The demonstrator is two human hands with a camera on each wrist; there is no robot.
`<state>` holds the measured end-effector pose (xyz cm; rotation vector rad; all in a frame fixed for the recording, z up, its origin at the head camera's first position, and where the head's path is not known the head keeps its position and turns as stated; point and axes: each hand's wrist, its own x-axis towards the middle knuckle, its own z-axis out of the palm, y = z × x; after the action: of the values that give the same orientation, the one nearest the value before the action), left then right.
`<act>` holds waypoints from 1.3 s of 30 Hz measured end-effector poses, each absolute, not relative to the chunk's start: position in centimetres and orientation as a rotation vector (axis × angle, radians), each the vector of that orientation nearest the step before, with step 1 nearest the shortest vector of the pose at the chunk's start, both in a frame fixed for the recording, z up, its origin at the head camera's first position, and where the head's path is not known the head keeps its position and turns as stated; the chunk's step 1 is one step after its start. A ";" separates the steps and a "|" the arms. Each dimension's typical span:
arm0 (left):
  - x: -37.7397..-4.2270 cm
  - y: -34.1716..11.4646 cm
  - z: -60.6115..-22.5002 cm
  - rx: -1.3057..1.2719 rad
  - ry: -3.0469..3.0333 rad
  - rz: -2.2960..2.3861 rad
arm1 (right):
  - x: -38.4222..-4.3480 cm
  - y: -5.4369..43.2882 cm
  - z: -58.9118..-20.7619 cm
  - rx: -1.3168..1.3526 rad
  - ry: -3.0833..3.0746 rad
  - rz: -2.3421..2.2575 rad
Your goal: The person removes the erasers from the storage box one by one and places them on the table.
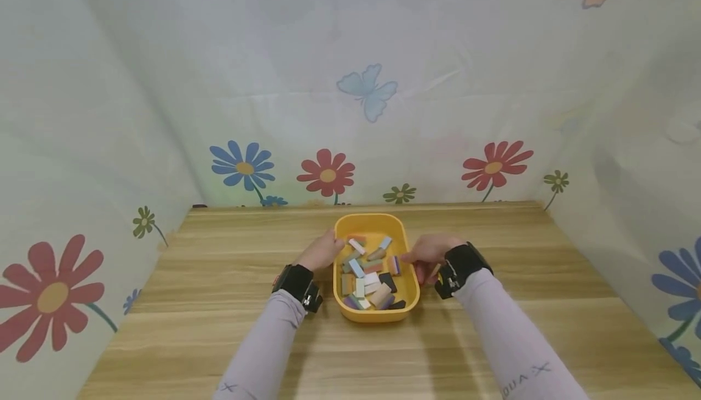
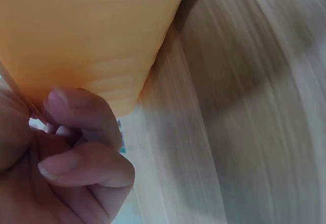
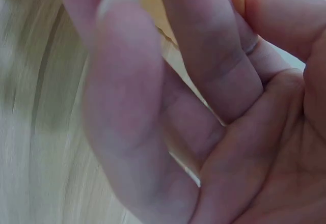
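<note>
A yellow plastic bin point(image 1: 378, 317) sits on the wooden table and holds several small rectangular blocks point(image 1: 356, 268) in mixed colours, among them white, light blue, tan, purple and black. At its left side my left hand point(image 1: 322, 251) grips the rim; the left wrist view shows curled fingers point(image 2: 84, 170) against the outer wall. My right hand point(image 1: 435, 249) pinches the opposite rim, its thumb over the edge and its other fingers bent along the outside. A multicoloured block point(image 1: 394, 265) lies inside, close to the right hand. The wrist views do not show the blocks clearly.
The wood-grain table point(image 1: 230, 266) extends on both sides of the bin. Behind it hangs a pale cloth point(image 1: 285, 83) printed with flowers and a butterfly, with similar cloth along the left and right sides. Black straps with small devices point(image 1: 296, 283) encircle both wrists.
</note>
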<state>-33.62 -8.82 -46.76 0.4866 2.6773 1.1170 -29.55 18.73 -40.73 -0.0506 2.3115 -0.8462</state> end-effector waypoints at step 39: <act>-33.3 -10.5 -46.5 0.522 2.656 1.127 | -29.4 17.9 -41.4 -0.078 2.330 -0.906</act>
<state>-33.31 -10.49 -46.48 0.5217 2.6559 1.1266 -29.41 17.93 -41.41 -0.0778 2.3297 -0.9064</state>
